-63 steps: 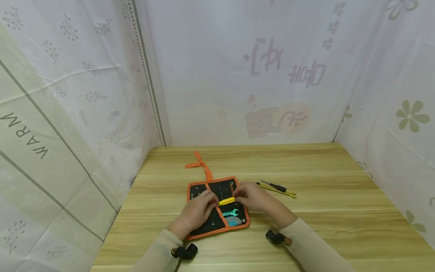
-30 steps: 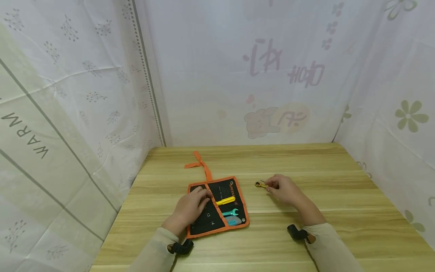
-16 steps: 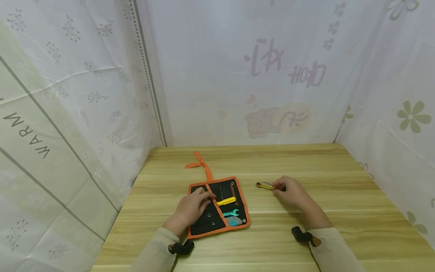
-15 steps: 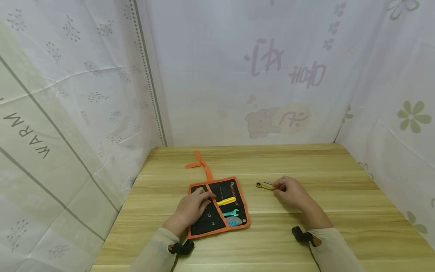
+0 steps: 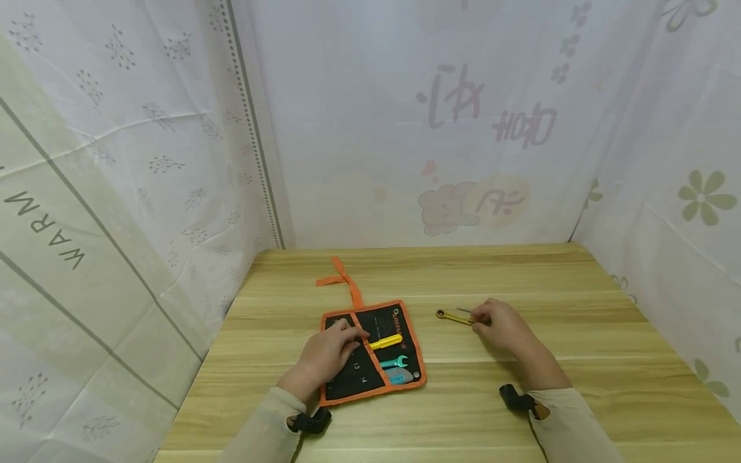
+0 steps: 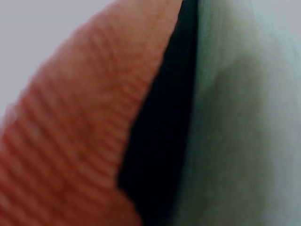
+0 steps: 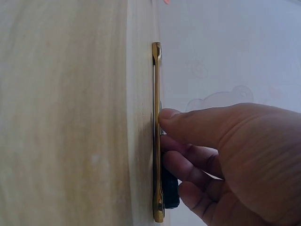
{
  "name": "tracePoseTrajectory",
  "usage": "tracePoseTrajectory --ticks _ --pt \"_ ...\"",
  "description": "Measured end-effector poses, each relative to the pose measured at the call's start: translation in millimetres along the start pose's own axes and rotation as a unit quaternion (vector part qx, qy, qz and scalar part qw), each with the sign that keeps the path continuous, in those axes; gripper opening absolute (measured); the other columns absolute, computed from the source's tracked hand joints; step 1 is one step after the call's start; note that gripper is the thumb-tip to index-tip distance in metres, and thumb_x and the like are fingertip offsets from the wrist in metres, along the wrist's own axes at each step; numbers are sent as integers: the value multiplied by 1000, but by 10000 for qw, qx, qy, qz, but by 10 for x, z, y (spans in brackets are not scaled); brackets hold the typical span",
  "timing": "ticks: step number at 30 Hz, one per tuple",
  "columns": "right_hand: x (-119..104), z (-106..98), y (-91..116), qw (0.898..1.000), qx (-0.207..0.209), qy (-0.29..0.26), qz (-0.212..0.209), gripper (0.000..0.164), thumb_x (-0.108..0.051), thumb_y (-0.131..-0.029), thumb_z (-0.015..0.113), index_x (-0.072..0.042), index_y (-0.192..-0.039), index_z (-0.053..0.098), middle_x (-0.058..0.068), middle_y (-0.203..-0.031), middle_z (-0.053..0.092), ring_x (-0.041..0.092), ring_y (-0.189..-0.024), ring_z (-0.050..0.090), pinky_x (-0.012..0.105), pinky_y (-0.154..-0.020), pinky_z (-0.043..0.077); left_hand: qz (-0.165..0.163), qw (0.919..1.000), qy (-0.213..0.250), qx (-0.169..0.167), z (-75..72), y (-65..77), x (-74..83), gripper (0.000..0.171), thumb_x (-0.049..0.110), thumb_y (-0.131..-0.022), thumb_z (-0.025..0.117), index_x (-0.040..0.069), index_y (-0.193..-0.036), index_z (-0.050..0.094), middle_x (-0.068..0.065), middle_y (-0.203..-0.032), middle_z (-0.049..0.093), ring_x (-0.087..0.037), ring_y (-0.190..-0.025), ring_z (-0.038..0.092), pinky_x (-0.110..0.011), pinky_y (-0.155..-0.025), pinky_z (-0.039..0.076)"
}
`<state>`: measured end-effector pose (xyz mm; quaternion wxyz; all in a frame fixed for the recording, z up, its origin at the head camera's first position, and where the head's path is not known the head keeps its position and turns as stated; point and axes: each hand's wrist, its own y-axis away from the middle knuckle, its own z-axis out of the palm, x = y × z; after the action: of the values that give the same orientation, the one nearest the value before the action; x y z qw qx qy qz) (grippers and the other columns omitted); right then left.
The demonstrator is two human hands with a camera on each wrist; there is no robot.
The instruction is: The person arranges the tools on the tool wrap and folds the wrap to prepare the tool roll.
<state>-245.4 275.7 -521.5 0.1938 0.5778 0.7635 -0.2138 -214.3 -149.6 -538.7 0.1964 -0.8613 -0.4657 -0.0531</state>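
Observation:
My left hand rests on the left part of a black tool pouch with orange trim, its fingers loosely bent beside the pocket edge. From the pocket stick out a yellow handle, a teal open-end wrench and a grey-and-blue tool end. To the right, my right hand pinches a small screwdriver, whose thin shaft points left. Its black handle shows behind a gold ratchet wrench in the right wrist view. The wrench lies close under the thumb and fingers.
Orange ties stretch from the pouch toward the back of the wooden table. Printed curtains close off the back and both sides. Skin and sleeve fill most of the left wrist view.
My right hand has left the yellow handle in the pouch and gone right to the gold wrench and screwdriver. The screwdriver has shifted slightly right past the wrench. My left hand has slid slightly left.

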Motion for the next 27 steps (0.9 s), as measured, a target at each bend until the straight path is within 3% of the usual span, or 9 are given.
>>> tracePoseTrajectory --ticks 11,17,27 --pt "21 -28 20 9999 114 -84 90 13 -7 -96 77 -8 -109 79 0 -102 67 21 -94 66 45 -83 56 -2 10000 22 -11 9 -2 -7 23 23 -105 68 34 -124 73 13 -92 50 -4 -53 35 -23 -50 37" --pt "168 -93 35 9983 462 -192 298 17 -8 -98 75 -7 -115 78 3 -105 66 23 -94 64 44 -80 54 -25 10000 11 -46 19 -4 -14 23 24 -105 68 33 -125 73 12 -91 49 -4 -53 34 -23 -49 36" --pt "348 -193 79 9963 593 -423 466 24 -8 -99 72 -2 -122 74 8 -106 65 27 -95 65 46 -78 56 -23 10000 4 -97 15 -4 -6 23 24 -105 68 33 -125 73 12 -91 48 -5 -54 35 -24 -50 37"
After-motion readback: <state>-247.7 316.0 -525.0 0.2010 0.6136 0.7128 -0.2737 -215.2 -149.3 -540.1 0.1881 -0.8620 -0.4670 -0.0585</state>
